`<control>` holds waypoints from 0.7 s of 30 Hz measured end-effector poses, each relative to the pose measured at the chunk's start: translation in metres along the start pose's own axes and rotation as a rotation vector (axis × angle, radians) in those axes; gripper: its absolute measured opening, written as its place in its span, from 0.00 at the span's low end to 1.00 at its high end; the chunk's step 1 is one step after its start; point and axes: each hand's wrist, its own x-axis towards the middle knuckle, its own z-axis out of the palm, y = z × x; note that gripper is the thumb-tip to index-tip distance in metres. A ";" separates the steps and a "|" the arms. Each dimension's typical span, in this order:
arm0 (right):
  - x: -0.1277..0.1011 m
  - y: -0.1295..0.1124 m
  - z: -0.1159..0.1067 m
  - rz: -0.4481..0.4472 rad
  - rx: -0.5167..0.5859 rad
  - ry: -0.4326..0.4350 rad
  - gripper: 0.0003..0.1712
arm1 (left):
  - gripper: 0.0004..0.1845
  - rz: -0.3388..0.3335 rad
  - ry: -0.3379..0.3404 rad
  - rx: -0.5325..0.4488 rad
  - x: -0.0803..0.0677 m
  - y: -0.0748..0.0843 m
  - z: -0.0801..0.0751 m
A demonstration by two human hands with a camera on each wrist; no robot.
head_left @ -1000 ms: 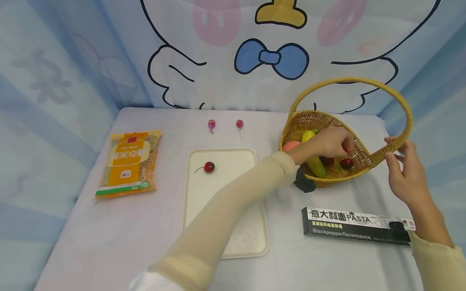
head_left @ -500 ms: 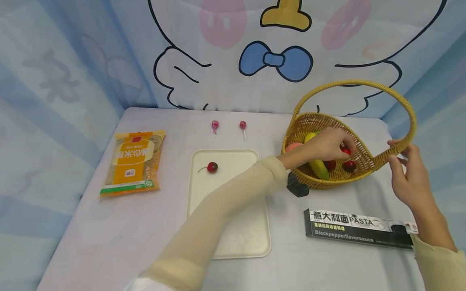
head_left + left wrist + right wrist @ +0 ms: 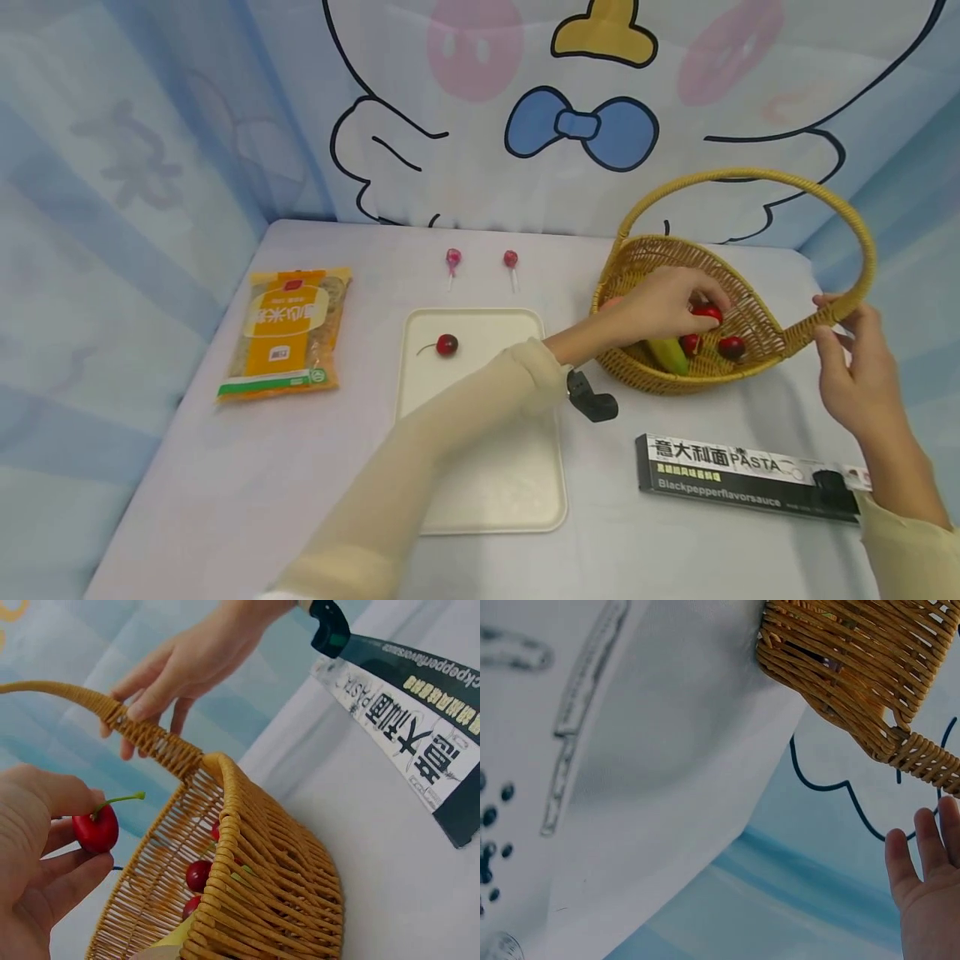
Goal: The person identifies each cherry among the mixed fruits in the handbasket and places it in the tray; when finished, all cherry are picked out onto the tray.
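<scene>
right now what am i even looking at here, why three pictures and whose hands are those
No machine here: a person works with two bare hands and wears three cameras. The big picture comes from the head, looking down at the table. The other two come from the wrists, so they show the same scene from very close.

The left hand reaches into the wicker basket and pinches a red cherry in its grip. The right hand touches the basket's handle.

More cherries and a banana lie in the basket. On the table: a cream tray with one cherry, a snack bag, two lollipops and a black pasta box.
</scene>
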 end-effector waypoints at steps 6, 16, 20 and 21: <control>0.000 0.000 0.003 0.007 -0.013 0.019 0.28 | 0.15 -0.003 0.058 -0.004 -0.022 -0.003 -0.008; 0.000 -0.001 0.004 0.027 -0.036 0.030 0.28 | 0.15 0.039 0.161 -0.005 -0.047 -0.010 -0.015; 0.001 0.000 0.005 0.024 -0.033 0.033 0.29 | 0.14 0.014 0.185 -0.013 -0.057 -0.011 -0.018; 0.000 0.000 0.005 0.029 -0.034 0.031 0.29 | 0.13 0.003 0.190 -0.021 -0.060 -0.011 -0.018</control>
